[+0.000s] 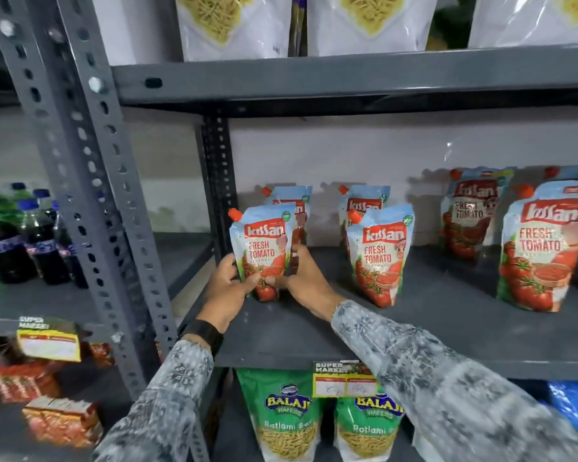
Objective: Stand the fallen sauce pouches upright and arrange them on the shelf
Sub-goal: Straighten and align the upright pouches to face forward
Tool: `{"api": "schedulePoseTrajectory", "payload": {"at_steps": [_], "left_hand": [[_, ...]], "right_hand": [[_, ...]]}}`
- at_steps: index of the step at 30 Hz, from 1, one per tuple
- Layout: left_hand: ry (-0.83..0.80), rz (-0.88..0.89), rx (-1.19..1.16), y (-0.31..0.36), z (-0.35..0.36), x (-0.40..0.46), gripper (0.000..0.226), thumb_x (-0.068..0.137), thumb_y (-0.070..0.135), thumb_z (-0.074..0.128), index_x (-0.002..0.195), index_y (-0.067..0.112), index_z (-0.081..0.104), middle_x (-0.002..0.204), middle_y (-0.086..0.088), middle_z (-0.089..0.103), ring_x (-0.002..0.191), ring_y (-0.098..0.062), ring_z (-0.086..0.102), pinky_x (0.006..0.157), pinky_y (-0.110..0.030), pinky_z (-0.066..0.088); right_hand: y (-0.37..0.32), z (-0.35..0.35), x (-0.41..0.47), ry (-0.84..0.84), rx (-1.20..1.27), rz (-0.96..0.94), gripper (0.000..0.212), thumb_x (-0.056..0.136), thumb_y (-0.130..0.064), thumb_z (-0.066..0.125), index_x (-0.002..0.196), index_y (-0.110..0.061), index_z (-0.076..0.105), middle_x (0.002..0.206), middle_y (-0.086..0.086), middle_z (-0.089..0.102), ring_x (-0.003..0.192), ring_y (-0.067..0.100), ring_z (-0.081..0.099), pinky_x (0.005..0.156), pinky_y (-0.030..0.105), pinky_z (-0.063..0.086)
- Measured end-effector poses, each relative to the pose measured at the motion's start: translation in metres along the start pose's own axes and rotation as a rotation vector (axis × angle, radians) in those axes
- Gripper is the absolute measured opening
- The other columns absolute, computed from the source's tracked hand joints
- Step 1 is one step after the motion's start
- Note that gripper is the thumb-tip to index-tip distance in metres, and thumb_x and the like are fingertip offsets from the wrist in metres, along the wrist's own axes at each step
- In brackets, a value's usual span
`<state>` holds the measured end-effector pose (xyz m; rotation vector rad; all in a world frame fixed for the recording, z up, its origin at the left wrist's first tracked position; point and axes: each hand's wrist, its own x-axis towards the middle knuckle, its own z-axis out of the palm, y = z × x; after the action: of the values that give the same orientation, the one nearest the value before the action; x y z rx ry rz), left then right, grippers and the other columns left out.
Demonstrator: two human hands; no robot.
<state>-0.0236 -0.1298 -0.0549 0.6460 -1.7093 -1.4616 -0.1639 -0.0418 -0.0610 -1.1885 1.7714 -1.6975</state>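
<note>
Both hands close on the front-left sauce pouch (262,251) from opposite sides: the left hand (229,288) cups its left edge and the right hand (302,281) its right edge, thumbs meeting across the lower front. The fingers are pressed against the pouch, pinching its base between them, likely because a soft pouch with a heavy bottom stands only once its gusset is squared on the shelf (414,331). It stands upright at the shelf's 9 o'clock end, spout cap pointing toward 11 o'clock, just in front of a second pouch (297,205) of the same kind.

At 3 o'clock from the held pouch, another front pouch (379,258) stands with one behind it (364,203). Farther toward 3 o'clock, well apart, are two larger pouches, one in front (544,251) and one at the back (471,211). All visible pouches look upright, in pairs front to back, so the arranging seems nearly done; this grip looks like a final alignment.

The pouches are sealed, printed as fresh tomato sauce. On the shelf below, at 6 o'clock, green snack bags (286,418) show their contents through a window. Dark drink bottles (10,235) stand on the neighbouring rack at 9 o'clock.
</note>
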Motion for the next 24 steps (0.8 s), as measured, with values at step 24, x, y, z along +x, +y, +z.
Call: {"api": "schedulePoseTrajectory", "payload": {"at_steps": [24], "left_hand": [[-0.110, -0.034, 0.015, 0.003, 0.026, -0.009, 0.051, 0.097, 0.003, 0.060, 0.145, 0.014, 0.049, 0.124, -0.011, 0.068, 0.111, -0.021, 0.066, 0.090, -0.030, 0.055]], "right_hand": [[-0.002, -0.032, -0.050, 0.184, -0.153, -0.006, 0.080, 0.073, -0.016, 0.092, 0.139, -0.020, 0.047, 0.122, -0.004, 0.067, 0.106, 0.003, 0.065, 0.100, 0.029, 0.055]]}}
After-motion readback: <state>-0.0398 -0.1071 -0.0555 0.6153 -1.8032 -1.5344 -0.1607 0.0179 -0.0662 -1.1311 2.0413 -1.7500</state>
